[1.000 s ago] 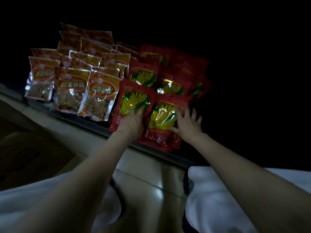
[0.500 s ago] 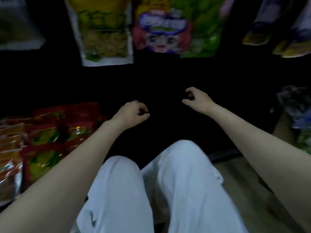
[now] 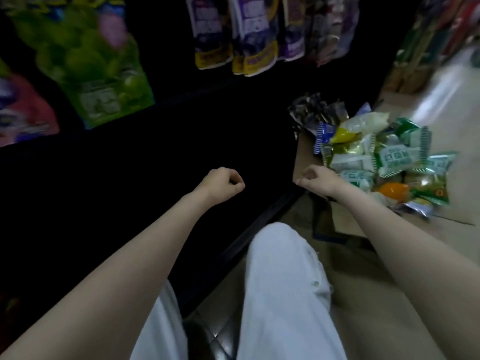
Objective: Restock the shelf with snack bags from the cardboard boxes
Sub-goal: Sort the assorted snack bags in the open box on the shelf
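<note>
My left hand [image 3: 220, 185] hovers over the dark lower shelf [image 3: 166, 152], fingers loosely curled, holding nothing. My right hand [image 3: 318, 181] is at the near left edge of a cardboard box [image 3: 349, 222], also loosely curled and empty. The box stands on the floor to the right of the shelf. It holds a heap of snack bags [image 3: 389, 157], mostly green-and-white, with a yellow bag and an orange one among them. Neither hand touches a bag.
Green snack bags [image 3: 91, 61] and purple pouches [image 3: 233, 35] hang above the shelf. My knees in white trousers [image 3: 280, 281] are close to the shelf's front rail [image 3: 249, 235]. Tiled floor [image 3: 441, 84] runs past the box to more stocked shelving at the far right.
My hands have left the red bags on the shelf and the view has swung right. The red bags are out of sight, and the box of snack bags has come into view by my right hand.
</note>
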